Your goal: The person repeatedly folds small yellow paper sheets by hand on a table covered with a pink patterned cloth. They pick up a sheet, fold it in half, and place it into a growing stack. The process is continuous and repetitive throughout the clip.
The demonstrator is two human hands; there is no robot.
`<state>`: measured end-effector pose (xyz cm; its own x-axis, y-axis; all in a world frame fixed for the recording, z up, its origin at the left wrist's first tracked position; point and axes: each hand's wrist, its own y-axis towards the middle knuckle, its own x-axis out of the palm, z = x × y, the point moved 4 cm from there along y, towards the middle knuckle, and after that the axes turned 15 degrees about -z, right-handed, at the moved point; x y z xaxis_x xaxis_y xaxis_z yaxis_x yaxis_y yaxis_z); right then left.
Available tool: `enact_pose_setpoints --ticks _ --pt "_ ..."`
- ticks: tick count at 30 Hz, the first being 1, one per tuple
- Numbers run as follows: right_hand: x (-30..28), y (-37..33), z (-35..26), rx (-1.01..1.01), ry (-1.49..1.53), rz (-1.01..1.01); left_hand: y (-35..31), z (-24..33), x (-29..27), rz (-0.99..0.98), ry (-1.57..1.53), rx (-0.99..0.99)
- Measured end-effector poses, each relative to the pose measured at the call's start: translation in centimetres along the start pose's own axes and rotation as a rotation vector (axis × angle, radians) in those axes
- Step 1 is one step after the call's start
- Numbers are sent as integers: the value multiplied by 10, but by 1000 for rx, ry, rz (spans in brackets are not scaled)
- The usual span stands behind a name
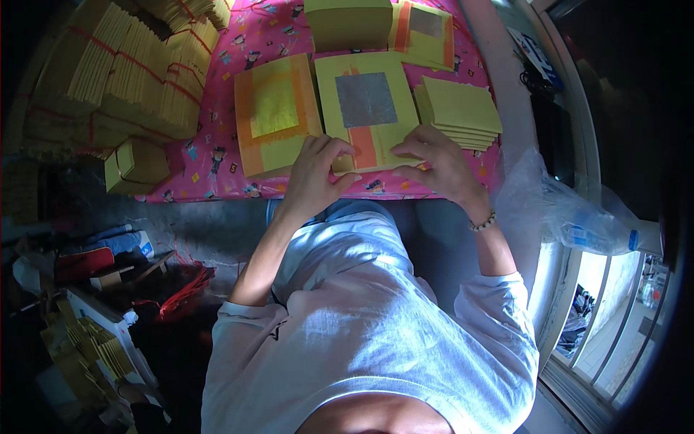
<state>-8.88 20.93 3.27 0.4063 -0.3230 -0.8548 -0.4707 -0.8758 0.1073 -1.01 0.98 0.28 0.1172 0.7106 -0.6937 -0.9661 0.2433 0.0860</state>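
A stack of yellow paper sheets (401, 98) lies in front of me, its top sheet bearing a silver square and an orange-red stripe. At its near left corner, my left hand (318, 172) has curled fingers on the paper and its thumb along the near edge. My right hand (441, 165), with a beaded bracelet at the wrist, grips the near right part the same way, index finger above and thumb at the edge. Touching distance to the left is another paper stack (244, 137) with a gold square on orange. Folded yellow paper (459, 108) is piled to the right.
A pink patterned tablecloth (217, 189) covers the table. Tall bundles of yellow paper (130, 65) tied with red string rise at left, a small bundle (136, 166) before them. More stacks (348, 29) stand at the back. A clear plastic bag (571, 213) hangs by the barred window at right.
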Motion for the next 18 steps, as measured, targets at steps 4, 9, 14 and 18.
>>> enact_pose_setpoints --ticks 4,9,14,18 --pt "15 11 -3 10 -68 -73 0 -8 6 29 53 31" --pt "18 14 3 3 -15 -72 -2 -12 7 31 56 51" --pt "18 16 9 24 109 -95 0 -13 2 32 -30 -6" --pt "18 18 11 47 177 -124 4 -18 2 24 -159 -69"
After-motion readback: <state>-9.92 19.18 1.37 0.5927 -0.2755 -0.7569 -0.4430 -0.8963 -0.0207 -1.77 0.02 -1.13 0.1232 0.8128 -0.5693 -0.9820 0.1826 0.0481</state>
